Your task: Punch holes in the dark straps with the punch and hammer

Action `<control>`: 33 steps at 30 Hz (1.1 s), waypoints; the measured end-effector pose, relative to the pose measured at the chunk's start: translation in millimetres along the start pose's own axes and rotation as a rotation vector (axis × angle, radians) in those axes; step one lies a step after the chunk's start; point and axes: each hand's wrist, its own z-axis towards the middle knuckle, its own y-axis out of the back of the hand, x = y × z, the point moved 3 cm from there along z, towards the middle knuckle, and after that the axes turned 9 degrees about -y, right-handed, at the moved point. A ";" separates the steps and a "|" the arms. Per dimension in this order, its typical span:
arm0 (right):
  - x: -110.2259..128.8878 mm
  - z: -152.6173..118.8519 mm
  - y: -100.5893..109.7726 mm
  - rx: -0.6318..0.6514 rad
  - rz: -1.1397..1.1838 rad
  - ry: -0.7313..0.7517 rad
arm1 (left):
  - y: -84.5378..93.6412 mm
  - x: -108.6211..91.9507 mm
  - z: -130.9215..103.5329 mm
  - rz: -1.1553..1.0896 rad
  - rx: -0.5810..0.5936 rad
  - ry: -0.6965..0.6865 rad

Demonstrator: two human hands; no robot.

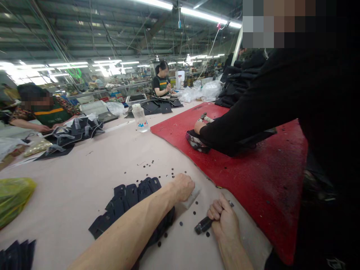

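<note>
Right grip (224,217) was curled tightly round a short, dark tool (204,225), with the thumb laid along it, just left of the near edge of a red mat (281,180). This tool looked nearly black; its thick, barrel-like end stuck out below the fingers, and a smaller, metallic-looking tip showed beyond the thumb.

Farther left of the mat, the left grip (184,187) was folded into a fist at a pale, smooth-looking block (193,195); whether it held anything could not be told, since the inside of the fist was hidden. Dark tab-like pieces (120,200) lay overlapping in a fan, partly under the left forearm and well left of the mat, some with a small hole near a rounded end. Small black discs (181,224) were scattered over the pinkish surface (107,157) between those pieces and the mat.

Beside the mat's far left corner stood a translucent bottle (140,118) with blue and red marks. Over the mat itself leaned a person in black (270,97), one hand at a tool with a pale shaft (208,119). Far left of the mat lay a yellow-green plastic bag (15,198).
</note>
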 end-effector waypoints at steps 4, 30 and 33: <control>0.7 -4.3 3.6 0.058 0.052 0.012 | 8.6 13.1 -7.1 -0.062 -0.022 0.042; 3.6 -3.4 14.5 0.341 0.206 -0.001 | -0.8 2.2 -2.4 -0.057 0.070 0.180; 3.9 -3.8 15.3 0.346 0.199 0.001 | -0.7 1.1 1.6 -0.022 0.119 0.130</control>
